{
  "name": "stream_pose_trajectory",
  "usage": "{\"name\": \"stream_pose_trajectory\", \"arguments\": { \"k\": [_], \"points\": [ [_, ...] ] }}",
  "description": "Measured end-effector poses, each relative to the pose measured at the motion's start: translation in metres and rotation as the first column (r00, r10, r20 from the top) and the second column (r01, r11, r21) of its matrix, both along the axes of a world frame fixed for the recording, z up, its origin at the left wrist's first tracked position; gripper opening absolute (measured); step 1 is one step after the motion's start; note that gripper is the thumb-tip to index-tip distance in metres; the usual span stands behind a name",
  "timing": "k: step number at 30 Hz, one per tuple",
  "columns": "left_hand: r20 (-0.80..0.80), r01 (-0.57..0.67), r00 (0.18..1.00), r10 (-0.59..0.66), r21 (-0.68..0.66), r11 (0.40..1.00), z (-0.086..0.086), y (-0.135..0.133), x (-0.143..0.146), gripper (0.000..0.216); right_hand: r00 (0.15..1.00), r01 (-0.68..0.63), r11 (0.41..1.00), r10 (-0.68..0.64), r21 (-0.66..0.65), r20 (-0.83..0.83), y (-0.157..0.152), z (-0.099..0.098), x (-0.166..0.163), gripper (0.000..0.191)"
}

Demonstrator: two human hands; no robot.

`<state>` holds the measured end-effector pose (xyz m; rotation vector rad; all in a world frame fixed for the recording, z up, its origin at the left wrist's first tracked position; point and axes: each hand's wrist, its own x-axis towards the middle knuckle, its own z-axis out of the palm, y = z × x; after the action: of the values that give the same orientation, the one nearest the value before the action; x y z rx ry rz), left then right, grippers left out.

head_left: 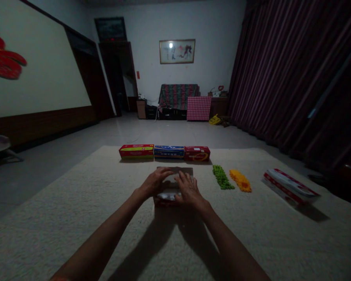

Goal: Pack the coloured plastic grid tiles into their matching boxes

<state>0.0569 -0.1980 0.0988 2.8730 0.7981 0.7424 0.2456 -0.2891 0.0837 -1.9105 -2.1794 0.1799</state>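
In front of me a small cardboard box [169,201] stands on the pale textured cloth, its grey-brown lid flap [185,170] raised at the back. Something whitish shows at its opening, too dark to name. My left hand [158,181] rests at the box's left and top, fingers bent over the flap. Over the right side lies my right hand [188,189], fingers spread and touching the box. Whether either hand pinches the cardboard is hard to see. A green bumpy strip [222,177] and an orange one [240,180] lie to the right.
Three long cartons form a row beyond the box: red-and-yellow [137,152], blue [169,152] and dark red [197,153]. A red-and-white carton [291,187] with an open top lies at far right. The pale cloth [76,218] spreads under everything, with tiled floor [166,132] behind.
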Motion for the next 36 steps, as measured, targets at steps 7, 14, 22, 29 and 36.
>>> {"name": "stream_pose_trajectory", "arguments": {
  "k": [7,14,22,29,36],
  "points": [
    [-0.232,-0.211,0.956,0.178,-0.129,0.969,-0.023,-0.004,0.009,0.035,0.999,0.003,1.000,-0.004,0.017,0.050,0.000,0.002,0.002,0.046],
    [-0.309,-0.279,0.923,0.228,-0.133,0.951,-0.025,0.009,0.018,0.028,0.996,0.060,0.998,-0.061,0.021,0.058,0.018,0.004,0.009,0.039],
    [-0.297,-0.351,0.905,0.305,-0.115,0.929,-0.017,0.019,0.027,0.034,0.990,0.115,0.992,-0.118,0.046,0.074,0.041,0.010,0.013,0.037],
    [-0.351,-0.294,0.907,0.231,-0.136,0.946,-0.021,0.023,0.024,0.029,0.988,0.119,0.993,-0.117,-0.017,0.104,0.040,0.009,0.011,0.032],
    [-0.327,-0.288,0.914,0.242,-0.100,0.952,-0.013,0.031,0.032,0.028,0.979,0.160,0.987,-0.161,0.014,0.123,0.047,0.023,0.014,0.035]
  ]
}}
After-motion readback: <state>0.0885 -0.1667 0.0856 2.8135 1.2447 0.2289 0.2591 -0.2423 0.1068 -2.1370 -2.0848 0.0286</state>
